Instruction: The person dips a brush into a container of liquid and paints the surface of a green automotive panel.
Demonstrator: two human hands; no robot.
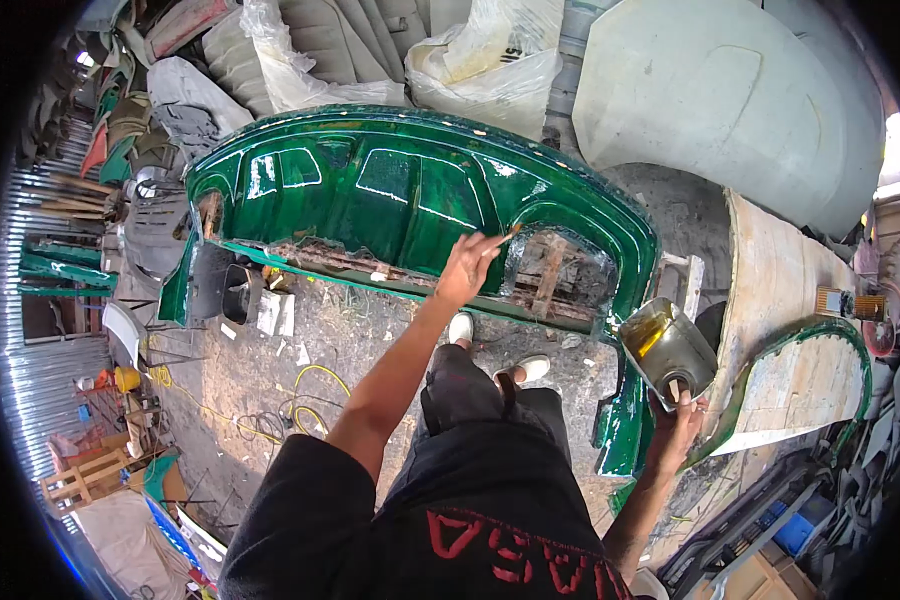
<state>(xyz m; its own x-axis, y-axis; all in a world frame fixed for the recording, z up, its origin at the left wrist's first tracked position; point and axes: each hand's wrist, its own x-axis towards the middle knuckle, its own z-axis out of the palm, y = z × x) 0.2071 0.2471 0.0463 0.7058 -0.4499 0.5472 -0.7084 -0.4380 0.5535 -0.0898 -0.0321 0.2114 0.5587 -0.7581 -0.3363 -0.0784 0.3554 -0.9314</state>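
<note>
My left hand (pixel 467 268) is closed round a small brush (pixel 511 234), with its tip at the inner surface of a large green mould (pixel 390 190). The mould is long, curved and glossy, with white lines drawn round recessed shapes. On the right, my right hand (pixel 678 432) grips the near end of a cut-open metal can (pixel 685 352), tilted beside the mould's right end. Yellowish liquid (pixel 650 333) shows inside the can. A pale stick-like piece and a round opening are near my fingers.
A pale board (pixel 780 290) stands at the right, with a green-edged panel (pixel 810 385) against it. Large grey moulded panels (pixel 720 80) and plastic-wrapped pieces (pixel 485 65) lie beyond the mould. A yellow hose (pixel 295 390) and scraps lie on the floor, left of my feet.
</note>
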